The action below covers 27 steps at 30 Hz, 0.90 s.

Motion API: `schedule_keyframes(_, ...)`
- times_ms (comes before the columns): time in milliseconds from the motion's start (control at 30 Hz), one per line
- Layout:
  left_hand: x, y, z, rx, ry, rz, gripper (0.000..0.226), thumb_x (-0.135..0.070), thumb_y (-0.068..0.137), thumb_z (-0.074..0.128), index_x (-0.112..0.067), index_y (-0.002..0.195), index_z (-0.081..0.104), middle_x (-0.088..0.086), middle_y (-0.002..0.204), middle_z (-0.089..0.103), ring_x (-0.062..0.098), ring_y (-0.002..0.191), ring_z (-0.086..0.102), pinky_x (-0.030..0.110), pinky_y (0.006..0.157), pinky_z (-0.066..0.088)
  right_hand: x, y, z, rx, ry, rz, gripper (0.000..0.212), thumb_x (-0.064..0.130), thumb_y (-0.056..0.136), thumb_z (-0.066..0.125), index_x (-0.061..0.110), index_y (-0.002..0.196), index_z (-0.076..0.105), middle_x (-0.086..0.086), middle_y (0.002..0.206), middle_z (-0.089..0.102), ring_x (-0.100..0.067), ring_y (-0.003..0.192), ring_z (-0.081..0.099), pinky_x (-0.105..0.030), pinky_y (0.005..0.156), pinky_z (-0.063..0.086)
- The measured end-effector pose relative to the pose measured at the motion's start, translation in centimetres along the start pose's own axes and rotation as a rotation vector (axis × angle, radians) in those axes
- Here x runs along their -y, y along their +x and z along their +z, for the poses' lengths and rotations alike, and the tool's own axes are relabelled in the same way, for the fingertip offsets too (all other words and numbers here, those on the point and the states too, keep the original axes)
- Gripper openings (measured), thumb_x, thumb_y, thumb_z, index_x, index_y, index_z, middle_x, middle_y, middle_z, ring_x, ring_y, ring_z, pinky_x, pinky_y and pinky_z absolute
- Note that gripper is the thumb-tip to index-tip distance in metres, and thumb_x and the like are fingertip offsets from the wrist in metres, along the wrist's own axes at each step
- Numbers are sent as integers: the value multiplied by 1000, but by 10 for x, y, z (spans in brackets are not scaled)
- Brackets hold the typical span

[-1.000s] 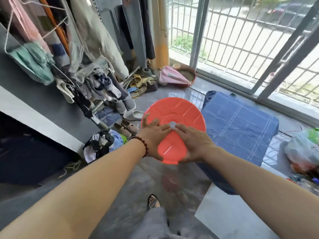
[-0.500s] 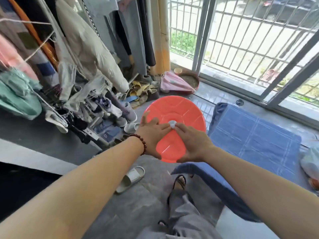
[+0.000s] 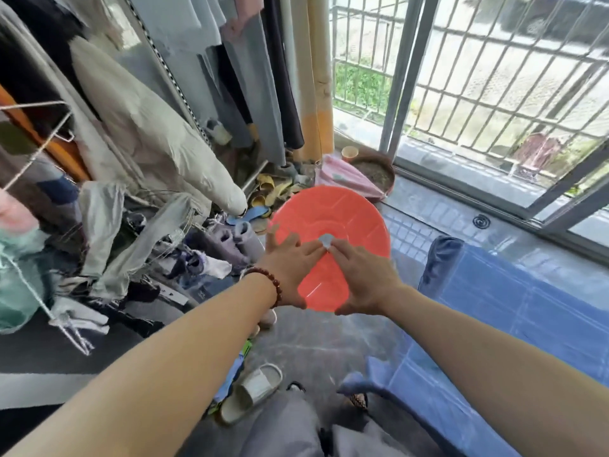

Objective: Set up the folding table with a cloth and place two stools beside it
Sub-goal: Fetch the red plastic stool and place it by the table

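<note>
A round red stool sits near the middle of the view, held up off the floor with its seat tilted toward the camera. Its legs are hidden behind the seat.

Both arms reach forward to its near edge at 6 o'clock on the seat. The left hand lies with fingers spread flat across the seat's lower left and the thumb down at the rim. The right hand mirrors it on the lower right. Each grip is a pinch of the seat's edge between flat fingers and thumb. The fingertips of both hands meet at a small grey tab in the seat's centre. Whether they hold the tab or only touch it cannot be told. A brown bead bracelet circles the left wrist.

At 4 o'clock from the stool a blue checked cloth lies spread flat with its edges hanging down, and what it covers is hidden. It is near the stool and not touching it.

From 9 to 11 o'clock hang crowded clothes, with shoes heaped below them. At 12 o'clock, beyond the stool, a pink cloth leans on a brown basin. Window bars fill 1 to 2 o'clock. A pale slipper lies on the floor at 7 o'clock.
</note>
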<state>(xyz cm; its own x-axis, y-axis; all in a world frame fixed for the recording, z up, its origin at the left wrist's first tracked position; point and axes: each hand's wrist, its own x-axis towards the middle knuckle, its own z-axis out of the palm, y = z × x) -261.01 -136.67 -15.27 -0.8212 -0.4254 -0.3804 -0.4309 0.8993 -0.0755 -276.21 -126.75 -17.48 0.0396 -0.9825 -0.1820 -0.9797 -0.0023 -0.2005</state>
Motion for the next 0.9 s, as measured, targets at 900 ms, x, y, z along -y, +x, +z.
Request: schedule_keyframes(900, 91, 262, 18, -84, 181, 468, 110, -51, 69, 71, -23, 148, 0, -10, 154, 6, 25, 124, 30, 55, 97, -7, -115, 139, 36, 3, 78, 567, 114, 53, 61, 78, 13, 148, 16, 2, 154, 16, -24, 123, 40, -36, 94, 42)
